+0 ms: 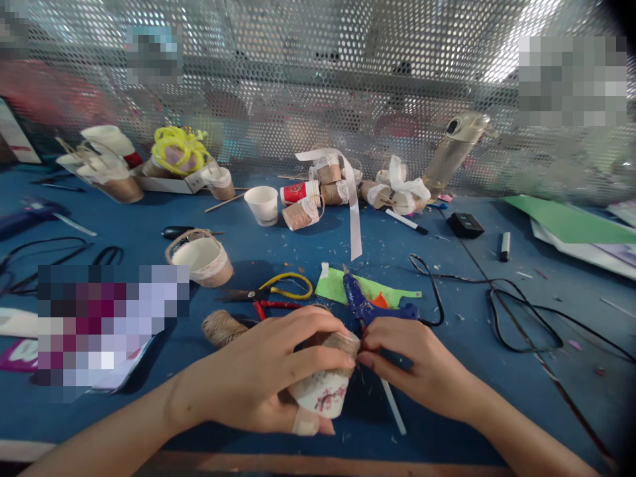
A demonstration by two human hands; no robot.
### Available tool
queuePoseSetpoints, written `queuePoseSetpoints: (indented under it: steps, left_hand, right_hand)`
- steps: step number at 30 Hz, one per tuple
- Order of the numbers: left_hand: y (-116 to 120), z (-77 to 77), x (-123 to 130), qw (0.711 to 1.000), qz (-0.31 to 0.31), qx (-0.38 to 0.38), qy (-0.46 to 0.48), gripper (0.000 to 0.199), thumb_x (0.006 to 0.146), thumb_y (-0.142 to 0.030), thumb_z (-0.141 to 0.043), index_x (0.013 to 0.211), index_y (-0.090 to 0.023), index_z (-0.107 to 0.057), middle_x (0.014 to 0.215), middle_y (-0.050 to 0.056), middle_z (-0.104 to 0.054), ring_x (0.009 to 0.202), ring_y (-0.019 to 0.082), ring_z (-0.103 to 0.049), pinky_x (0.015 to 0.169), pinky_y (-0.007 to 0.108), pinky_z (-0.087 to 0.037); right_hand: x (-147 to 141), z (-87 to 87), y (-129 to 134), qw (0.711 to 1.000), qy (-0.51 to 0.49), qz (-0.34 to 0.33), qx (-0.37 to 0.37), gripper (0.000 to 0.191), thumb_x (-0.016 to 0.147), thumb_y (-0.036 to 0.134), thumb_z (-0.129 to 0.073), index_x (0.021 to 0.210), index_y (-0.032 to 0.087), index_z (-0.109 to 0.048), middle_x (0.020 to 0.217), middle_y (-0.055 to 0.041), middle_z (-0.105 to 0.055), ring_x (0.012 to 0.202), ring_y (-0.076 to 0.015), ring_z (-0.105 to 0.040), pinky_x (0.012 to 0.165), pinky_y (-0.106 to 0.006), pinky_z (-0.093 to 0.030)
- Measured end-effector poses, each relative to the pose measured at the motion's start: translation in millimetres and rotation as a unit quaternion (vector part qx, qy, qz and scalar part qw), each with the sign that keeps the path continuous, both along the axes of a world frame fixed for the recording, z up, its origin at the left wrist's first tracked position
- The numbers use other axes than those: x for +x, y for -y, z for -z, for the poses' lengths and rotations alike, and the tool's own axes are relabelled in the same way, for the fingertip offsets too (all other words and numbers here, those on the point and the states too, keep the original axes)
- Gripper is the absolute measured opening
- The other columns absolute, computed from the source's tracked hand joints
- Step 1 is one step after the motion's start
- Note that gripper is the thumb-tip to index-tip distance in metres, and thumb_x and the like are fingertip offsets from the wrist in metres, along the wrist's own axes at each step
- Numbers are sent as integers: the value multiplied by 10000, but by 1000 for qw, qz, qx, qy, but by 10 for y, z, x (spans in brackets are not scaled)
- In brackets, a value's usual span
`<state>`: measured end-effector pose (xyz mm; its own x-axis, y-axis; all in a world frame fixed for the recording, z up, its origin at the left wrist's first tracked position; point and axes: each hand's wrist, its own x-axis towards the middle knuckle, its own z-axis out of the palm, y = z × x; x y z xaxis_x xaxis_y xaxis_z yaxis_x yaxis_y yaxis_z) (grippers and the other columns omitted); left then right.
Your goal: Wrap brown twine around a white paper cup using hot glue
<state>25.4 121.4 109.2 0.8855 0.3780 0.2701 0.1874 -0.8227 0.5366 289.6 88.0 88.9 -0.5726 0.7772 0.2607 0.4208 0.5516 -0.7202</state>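
While the fingers of the left hand [248, 371] curl round a tilted, flower-printed paper cup [325, 391] near the front edge of the table [442, 434], the right hand [422, 354] has its thumb and forefinger almost together at the twine band [342, 342] on that cup. Just beyond, a blue glue gun [354, 295] lies partly over a strip of green paper [332, 286], close in front of the right hand, its black cable [440, 291] looping off to the right. Scissors [288, 295] with yellow and red handles lie beyond the left hand, beside a roll of twine [217, 326]. Farther back are a handled cup [203, 262], a plain white cup [262, 207] and a trailing white ribbon [354, 225], before a perforated metal screen [298, 86].

The left hand covers much of the held cup and part of both scissors and twine roll. Whether the right fingertips pinch anything cannot be told. A white stick [395, 409] runs out of sight under that hand. Pixelation hides the items at lower left.
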Motion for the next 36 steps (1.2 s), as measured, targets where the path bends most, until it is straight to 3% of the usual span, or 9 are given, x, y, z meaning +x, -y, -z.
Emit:
queuePoseSetpoints:
  steps: [36]
  left_hand:
    - [1, -6, 7, 1000, 8, -5, 5, 559, 799, -429, -775, 1271, -247, -538, 1325, 120, -540, 1215, 273, -553, 1040, 423, -498]
  right_hand:
    - [7, -12, -5, 999, 24, -18, -10, 192, 1006, 243, -535, 848, 170, -617, 766, -14, -603, 708, -129, -529, 660, -259, -419]
